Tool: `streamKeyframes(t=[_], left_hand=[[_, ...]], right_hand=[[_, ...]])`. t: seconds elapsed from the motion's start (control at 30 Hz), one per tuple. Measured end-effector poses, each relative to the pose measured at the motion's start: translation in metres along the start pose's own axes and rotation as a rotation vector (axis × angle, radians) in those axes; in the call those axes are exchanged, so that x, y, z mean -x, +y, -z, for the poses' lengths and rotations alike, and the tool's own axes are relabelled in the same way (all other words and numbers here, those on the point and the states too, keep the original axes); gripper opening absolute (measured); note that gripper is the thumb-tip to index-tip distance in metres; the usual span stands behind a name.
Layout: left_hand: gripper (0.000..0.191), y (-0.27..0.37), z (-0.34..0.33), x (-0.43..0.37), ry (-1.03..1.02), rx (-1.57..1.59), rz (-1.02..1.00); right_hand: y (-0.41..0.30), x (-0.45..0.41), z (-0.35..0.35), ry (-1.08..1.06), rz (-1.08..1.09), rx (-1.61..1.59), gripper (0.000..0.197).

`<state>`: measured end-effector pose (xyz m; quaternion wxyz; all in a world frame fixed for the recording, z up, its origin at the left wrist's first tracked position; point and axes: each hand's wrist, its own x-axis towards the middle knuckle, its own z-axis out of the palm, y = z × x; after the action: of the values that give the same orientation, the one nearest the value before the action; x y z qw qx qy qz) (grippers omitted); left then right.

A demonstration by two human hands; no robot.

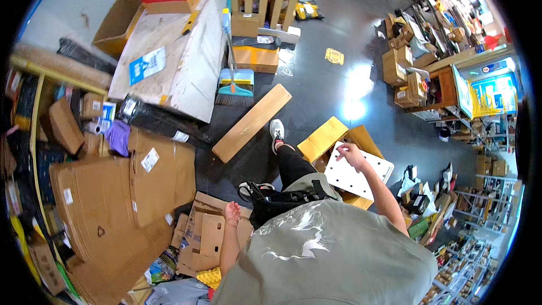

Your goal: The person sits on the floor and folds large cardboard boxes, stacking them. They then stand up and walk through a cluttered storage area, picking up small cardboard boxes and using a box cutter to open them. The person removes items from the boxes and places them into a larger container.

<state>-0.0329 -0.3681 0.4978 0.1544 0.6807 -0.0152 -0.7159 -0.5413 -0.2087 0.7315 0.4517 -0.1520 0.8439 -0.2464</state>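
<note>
My right hand (351,156) is over the upper left corner of a white board (358,178) with several dark square holes or dots along its edges. Its fingers are bent, and whether they grip the board or only touch it is unclear. The board lies tilted across an open cardboard box (324,137), whose flaps stand out around it and whose inside is mostly hidden. My left hand (231,213) hangs by my side with fingers loosely curled and nothing visible in it. Below it lies flattened cardboard (214,235).
A wooden plank (252,123) lies on the dark floor (313,89) ahead of my foot. Near it stand a broom and dustpan (235,84) and a white-sided bench (197,51). Large flattened cartons (106,195) lean at the left. Parcels (417,203) are piled at the right.
</note>
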Motion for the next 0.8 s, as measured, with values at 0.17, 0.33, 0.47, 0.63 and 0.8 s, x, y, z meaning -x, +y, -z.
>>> streamKeyframes(t=[0.17,0.33,0.47,0.63,0.8], left_hand=[[0.018,0.028,-0.101,-0.032,-0.091,-0.109,-0.015],[0.017,0.096,-0.301,-0.029,0.018,-0.505,-0.102],[0.018,0.119,-0.448,-0.099,-0.171,-0.965,-0.229],[0.024,0.111,-0.607,-0.259,-0.285,-1.401,-0.538],[0.037,0.061,-0.694,-0.405,-0.195,-1.623,-0.813]], right_hand=[[-0.082,-0.077,0.045,-0.185,-0.039,-0.234,0.034],[0.012,-0.297,0.019,-0.065,-0.055,-0.065,0.035],[0.078,-0.46,-0.017,-0.048,-0.226,0.084,0.038],[0.095,-0.577,-0.065,-0.067,-0.46,-0.765,0.037],[0.11,-0.639,-0.119,0.012,-0.681,-1.047,0.037]])
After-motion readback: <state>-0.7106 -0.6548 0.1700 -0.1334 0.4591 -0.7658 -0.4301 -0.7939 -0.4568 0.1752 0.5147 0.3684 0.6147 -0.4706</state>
